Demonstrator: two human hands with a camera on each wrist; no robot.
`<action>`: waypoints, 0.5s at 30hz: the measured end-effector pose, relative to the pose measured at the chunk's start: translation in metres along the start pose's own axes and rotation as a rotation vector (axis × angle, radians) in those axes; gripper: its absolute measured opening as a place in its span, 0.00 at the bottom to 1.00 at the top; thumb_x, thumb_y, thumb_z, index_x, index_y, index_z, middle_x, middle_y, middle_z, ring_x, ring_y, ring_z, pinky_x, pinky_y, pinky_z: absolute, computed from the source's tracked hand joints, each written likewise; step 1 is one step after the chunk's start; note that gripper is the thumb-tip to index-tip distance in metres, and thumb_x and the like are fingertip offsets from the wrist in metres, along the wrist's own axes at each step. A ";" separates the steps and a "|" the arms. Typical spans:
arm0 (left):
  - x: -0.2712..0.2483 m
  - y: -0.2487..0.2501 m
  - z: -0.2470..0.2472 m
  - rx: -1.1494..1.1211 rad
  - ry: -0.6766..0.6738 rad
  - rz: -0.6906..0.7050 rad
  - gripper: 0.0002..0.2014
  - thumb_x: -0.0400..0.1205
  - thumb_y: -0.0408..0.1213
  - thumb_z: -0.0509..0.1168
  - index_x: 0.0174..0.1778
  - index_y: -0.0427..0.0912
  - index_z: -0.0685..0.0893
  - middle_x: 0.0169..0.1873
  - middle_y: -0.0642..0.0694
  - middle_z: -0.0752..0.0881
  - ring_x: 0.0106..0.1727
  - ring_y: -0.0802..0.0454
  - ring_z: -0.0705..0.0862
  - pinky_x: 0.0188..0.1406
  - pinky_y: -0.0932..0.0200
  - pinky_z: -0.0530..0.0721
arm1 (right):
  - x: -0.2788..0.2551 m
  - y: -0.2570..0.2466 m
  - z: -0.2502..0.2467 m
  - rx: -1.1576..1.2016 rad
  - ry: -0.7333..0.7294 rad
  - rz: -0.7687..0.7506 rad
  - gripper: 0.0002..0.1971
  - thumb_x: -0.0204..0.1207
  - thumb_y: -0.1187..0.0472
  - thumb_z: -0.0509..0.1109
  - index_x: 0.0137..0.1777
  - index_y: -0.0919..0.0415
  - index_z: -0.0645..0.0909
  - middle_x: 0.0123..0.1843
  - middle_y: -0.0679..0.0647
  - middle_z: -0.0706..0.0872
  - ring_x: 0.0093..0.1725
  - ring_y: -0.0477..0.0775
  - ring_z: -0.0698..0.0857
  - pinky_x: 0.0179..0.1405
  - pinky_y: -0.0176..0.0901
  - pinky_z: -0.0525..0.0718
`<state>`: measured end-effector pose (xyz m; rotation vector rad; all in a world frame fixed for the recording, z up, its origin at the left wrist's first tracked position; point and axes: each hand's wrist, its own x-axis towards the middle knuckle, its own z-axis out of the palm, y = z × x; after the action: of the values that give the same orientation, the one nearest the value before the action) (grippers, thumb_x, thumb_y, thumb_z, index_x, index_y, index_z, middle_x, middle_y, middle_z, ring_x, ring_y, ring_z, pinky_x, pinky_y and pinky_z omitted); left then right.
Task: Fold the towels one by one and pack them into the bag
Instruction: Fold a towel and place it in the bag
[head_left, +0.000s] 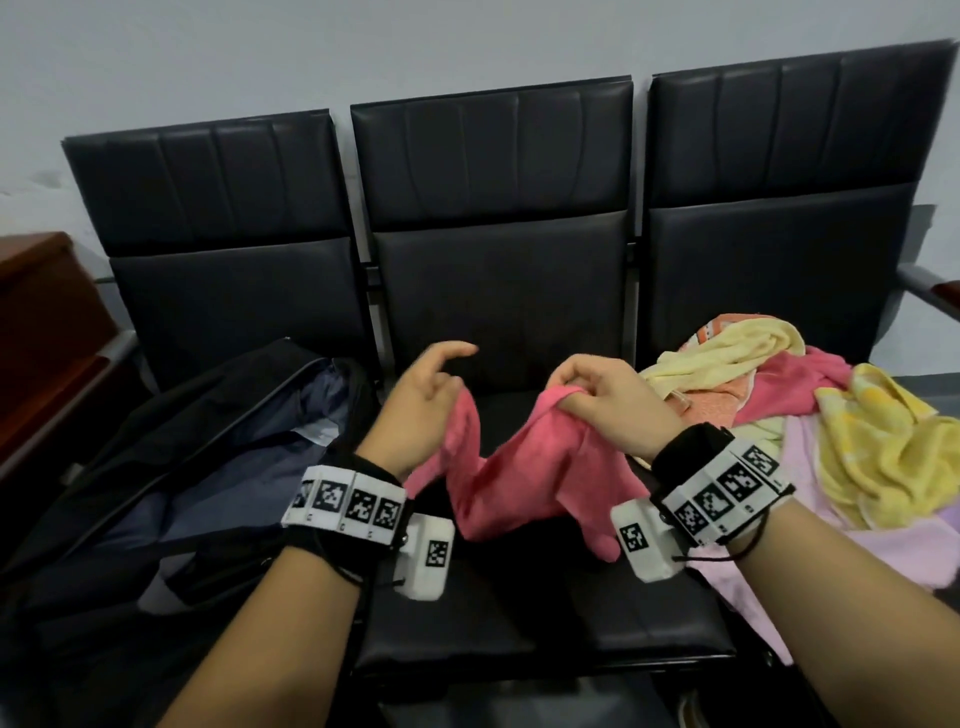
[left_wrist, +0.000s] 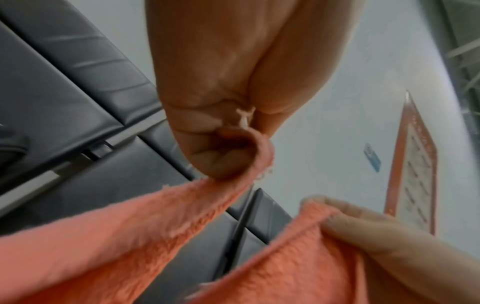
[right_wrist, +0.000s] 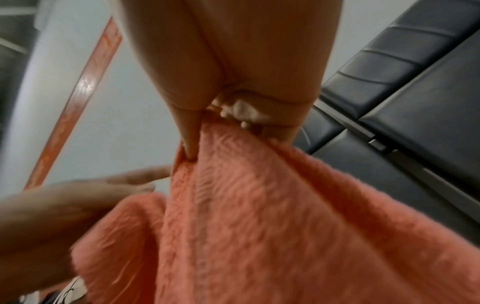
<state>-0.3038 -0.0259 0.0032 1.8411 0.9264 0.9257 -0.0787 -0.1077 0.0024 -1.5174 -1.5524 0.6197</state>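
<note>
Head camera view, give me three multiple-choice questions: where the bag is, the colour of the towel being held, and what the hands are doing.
1. Where is the open dark fabric bag?
A. on the left seat
B. on the right seat
C. on the floor

2. What colour is the fluffy towel held up over the black padded middle seat?
A. yellow
B. pink
C. white

3. How is it held?
A. lying flat
B. by one hand
C. by both hands

Answers: 1 A, it lies left of the hands. 2 B, pink cloth hangs between them. 3 C, left hand and right hand each grip an edge.
</note>
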 end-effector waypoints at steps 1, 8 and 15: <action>-0.001 0.006 0.008 0.041 -0.071 0.038 0.19 0.86 0.25 0.58 0.63 0.49 0.86 0.31 0.53 0.83 0.27 0.61 0.75 0.32 0.67 0.75 | -0.001 -0.004 0.002 0.000 -0.023 -0.035 0.08 0.74 0.67 0.74 0.41 0.51 0.87 0.42 0.48 0.90 0.45 0.48 0.88 0.51 0.48 0.85; -0.010 0.011 0.042 0.092 -0.235 0.030 0.05 0.77 0.37 0.76 0.48 0.49 0.92 0.34 0.50 0.91 0.33 0.54 0.87 0.37 0.56 0.86 | -0.006 -0.014 0.006 -0.149 0.039 -0.120 0.08 0.73 0.65 0.74 0.41 0.49 0.88 0.40 0.50 0.86 0.43 0.50 0.85 0.48 0.52 0.84; -0.007 0.006 0.041 0.155 -0.010 0.047 0.02 0.76 0.43 0.73 0.38 0.54 0.87 0.31 0.48 0.89 0.31 0.56 0.85 0.36 0.56 0.85 | -0.015 0.014 0.011 -0.424 -0.026 -0.056 0.10 0.75 0.69 0.68 0.51 0.56 0.84 0.45 0.47 0.78 0.45 0.49 0.79 0.50 0.49 0.80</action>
<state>-0.2700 -0.0481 -0.0082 2.0042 0.9764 0.8933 -0.0822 -0.1177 -0.0185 -1.7696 -1.8204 0.2874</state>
